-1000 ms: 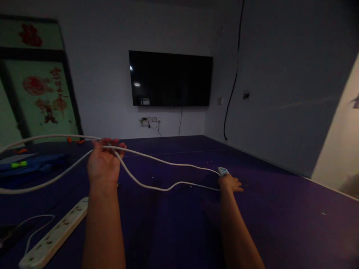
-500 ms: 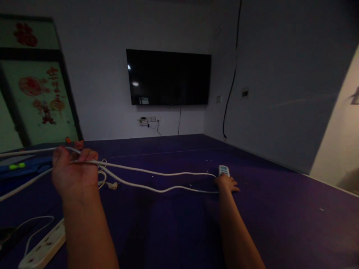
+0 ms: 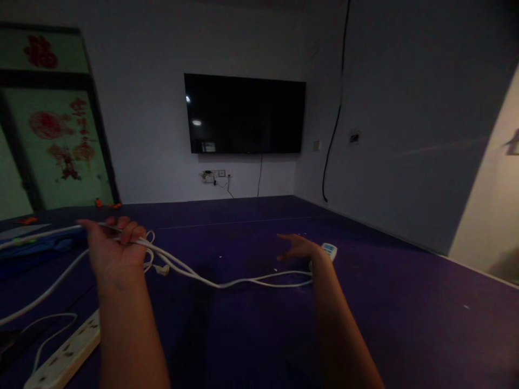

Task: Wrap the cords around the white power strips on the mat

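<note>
White cord (image 3: 221, 286) runs left to right over the purple surface (image 3: 251, 335), bunched in the curled fingers of the left hand (image 3: 117, 246), the nearer one, while the right hand (image 3: 299, 248) hangs spread, seemingly empty, doubled strands just below.

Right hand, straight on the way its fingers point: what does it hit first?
Going leftward, the bare right hand would probably first meet the long, thin, white plastic-looking cable, near where the bare left hand grips it; depth is unclear, so it might pass above or beyond.
</note>
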Tool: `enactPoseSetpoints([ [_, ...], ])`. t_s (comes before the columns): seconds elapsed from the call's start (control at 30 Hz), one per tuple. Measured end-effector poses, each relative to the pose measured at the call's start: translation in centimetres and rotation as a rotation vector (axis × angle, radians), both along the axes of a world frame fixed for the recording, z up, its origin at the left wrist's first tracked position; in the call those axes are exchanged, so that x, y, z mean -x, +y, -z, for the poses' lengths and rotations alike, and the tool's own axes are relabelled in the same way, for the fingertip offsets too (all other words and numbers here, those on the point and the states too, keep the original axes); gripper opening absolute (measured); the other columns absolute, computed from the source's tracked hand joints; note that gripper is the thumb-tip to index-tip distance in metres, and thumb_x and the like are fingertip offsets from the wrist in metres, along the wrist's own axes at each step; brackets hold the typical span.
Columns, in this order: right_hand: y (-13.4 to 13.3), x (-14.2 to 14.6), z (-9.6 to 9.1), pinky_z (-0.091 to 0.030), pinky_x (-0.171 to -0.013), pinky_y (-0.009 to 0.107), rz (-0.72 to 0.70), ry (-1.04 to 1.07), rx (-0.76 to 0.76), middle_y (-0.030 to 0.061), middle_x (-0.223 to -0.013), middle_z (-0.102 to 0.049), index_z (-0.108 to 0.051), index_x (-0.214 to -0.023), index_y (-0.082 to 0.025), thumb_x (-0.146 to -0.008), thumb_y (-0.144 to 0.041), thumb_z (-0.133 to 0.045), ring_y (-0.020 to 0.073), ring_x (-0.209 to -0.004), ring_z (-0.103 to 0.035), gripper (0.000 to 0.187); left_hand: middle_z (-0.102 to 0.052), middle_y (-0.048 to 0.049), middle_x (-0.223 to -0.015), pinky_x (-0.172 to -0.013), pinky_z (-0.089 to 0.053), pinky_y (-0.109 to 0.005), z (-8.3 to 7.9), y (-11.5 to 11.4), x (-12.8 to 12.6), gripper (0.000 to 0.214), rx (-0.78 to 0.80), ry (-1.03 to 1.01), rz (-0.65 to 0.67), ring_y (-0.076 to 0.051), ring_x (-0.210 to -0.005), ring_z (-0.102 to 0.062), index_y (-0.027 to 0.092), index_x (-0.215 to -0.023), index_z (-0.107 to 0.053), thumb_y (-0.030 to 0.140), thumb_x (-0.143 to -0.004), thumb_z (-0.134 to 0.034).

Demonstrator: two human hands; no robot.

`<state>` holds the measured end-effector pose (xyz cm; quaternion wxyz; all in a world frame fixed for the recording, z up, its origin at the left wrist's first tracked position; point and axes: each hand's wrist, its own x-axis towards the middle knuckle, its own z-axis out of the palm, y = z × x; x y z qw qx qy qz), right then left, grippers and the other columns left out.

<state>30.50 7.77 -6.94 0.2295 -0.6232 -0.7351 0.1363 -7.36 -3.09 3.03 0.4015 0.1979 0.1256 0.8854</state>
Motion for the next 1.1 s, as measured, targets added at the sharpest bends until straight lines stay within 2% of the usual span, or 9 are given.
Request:
enactPoseSetpoints([
  [0.1,-1.4,4.4,-2.1,-0.032,-0.107,0.036,-0.276,-0.034,0.046,0.0084,-0.141,-0.044,-0.043,-0.136,-0.025,-0.051,-0.039,-0.082,0.0263,-0.129,-0.041,0.094,-0.028,0.0071,-0.041,-0.028,-0.018,-0.014,0.0,0.0,-0.2,0.059,-0.014,0.009,0.037,-0.004,-0.030,-0.016,0.018,-0.052,-0.025,0.066,-0.084,-0.014],
  [0.2,-3.0,9.6,-2.9,-0.030,-0.108,0.035,-0.526,-0.088,0.086,0.0063,-0.143,-0.042,-0.040,-0.138,-0.028,-0.049,-0.044,-0.082,0.0257,-0.130,-0.039,0.100,-0.025,0.0075,-0.044,-0.027,-0.017,-0.014,0.0,-0.1,-0.3,0.059,-0.060,-0.040,0.107,-0.003,-0.030,-0.015,0.018,-0.052,-0.020,0.068,-0.081,-0.016],
  [0.3,-3.7,14.2,-1.9,-0.031,-0.106,0.035,-0.699,-0.145,0.087,0.0061,-0.141,-0.044,-0.043,-0.136,-0.026,-0.050,-0.044,-0.081,0.0258,-0.128,-0.042,0.096,-0.019,0.0086,-0.046,-0.026,-0.015,-0.014,0.0,-0.1,-0.2,0.056,-0.133,-0.125,0.194,-0.002,-0.030,-0.013,0.019,-0.054,-0.017,0.068,-0.081,-0.021],
  [0.4,-3.2,17.1,0.2,-0.043,-0.089,0.029,-0.774,-0.216,0.129,0.0073,-0.120,-0.063,-0.060,-0.121,-0.021,-0.055,-0.036,-0.079,0.0235,-0.108,-0.058,0.070,-0.015,0.0098,-0.047,-0.025,-0.014,-0.014,0.1,-0.1,0.1,0.053,-0.229,-0.237,0.293,-0.002,-0.030,-0.012,0.021,-0.058,-0.014,0.066,-0.083,-0.023],
  [0.5,-1.9,17.4,1.9,-0.044,-0.062,0.022,-0.613,-0.203,0.222,0.0031,-0.076,-0.072,-0.073,-0.085,-0.017,-0.060,-0.016,-0.070,0.0170,-0.072,-0.064,0.025,-0.020,0.0103,-0.047,-0.025,-0.015,-0.013,0.2,-0.4,0.6,0.050,-0.315,-0.313,0.376,-0.002,-0.030,-0.015,0.022,-0.061,-0.014,0.064,-0.085,-0.026],
  [0.57,-1.0,16.4,2.2,-0.039,-0.053,0.020,-0.536,-0.159,0.205,0.0007,-0.056,-0.065,-0.072,-0.070,-0.015,-0.063,-0.009,-0.062,0.0137,-0.056,-0.059,0.013,-0.021,0.0102,-0.047,-0.025,-0.015,-0.013,0.2,-0.7,0.8,0.049,-0.351,-0.335,0.383,-0.002,-0.030,-0.016,0.022,-0.062,-0.014,0.062,-0.086,-0.029],
  [0.83,1.0,11.8,0.3,-0.026,-0.048,0.019,-0.360,0.110,-0.152,-0.0037,-0.050,-0.046,-0.062,-0.059,-0.012,-0.069,-0.015,-0.050,0.0081,-0.053,-0.041,0.015,-0.021,0.0091,-0.049,-0.026,-0.015,-0.012,0.0,-1.7,0.6,0.041,-0.408,-0.368,0.291,-0.002,-0.030,-0.018,0.021,-0.063,-0.016,0.044,-0.094,-0.029],
  [0.97,0.9,11.0,-0.3,-0.022,-0.048,0.021,-0.280,0.275,-0.338,-0.0052,-0.047,-0.030,-0.047,-0.047,-0.015,-0.074,-0.033,-0.052,0.0073,-0.051,-0.029,0.033,-0.019,0.0092,-0.050,-0.028,-0.017,-0.013,0.5,-0.7,0.8,0.037,-0.365,-0.349,0.313,-0.002,-0.029,-0.017,0.022,-0.064,-0.014,0.037,-0.096,-0.024],
  [1.1,0.2,10.1,-1.3,-0.019,-0.047,0.022,-0.227,0.455,-0.490,-0.0054,-0.048,-0.024,-0.037,-0.043,-0.017,-0.075,-0.056,-0.050,0.0066,-0.050,-0.023,0.052,-0.023,0.0087,-0.048,-0.031,-0.023,-0.013,1.0,0.6,0.9,0.035,-0.209,-0.233,0.328,-0.002,-0.031,-0.022,0.021,-0.063,-0.015,0.034,-0.096,-0.018],
])
